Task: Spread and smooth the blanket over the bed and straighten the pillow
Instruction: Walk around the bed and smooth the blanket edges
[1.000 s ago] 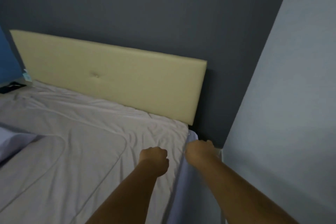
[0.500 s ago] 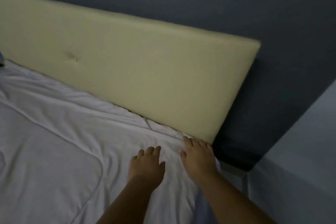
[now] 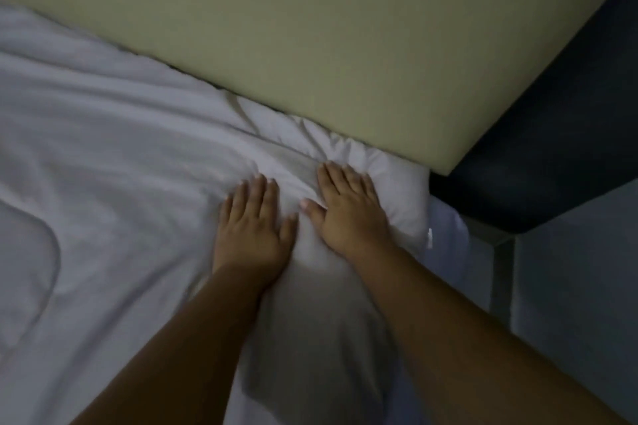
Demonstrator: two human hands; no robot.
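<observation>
1. Up at the corner beside the cream padded headboard (image 3: 345,28), the white blanket (image 3: 121,166) lay spread out, its puffy end bunched into soft folds touching the headboard's lower edge.
2. The left hand (image 3: 250,228) pressed palm-down on the blanket, fingers straight and close together, gripping nothing.
3. The right hand (image 3: 348,214) lay flat just beside it and nearer the headboard, fingers extended, thumb angled toward the left hand, and it held nothing either.
4. The two thumbs sat close, with a ridge of fabric raised between the hands.
5. A curved stitched seam (image 3: 57,252) ran through the blanket far to the left.
6. A pale bluish sheet (image 3: 448,228) showed just past the blanket's right edge.
7. A dark wall (image 3: 552,131) stood behind the headboard, meeting a lighter wall (image 3: 587,286) on the right.
</observation>
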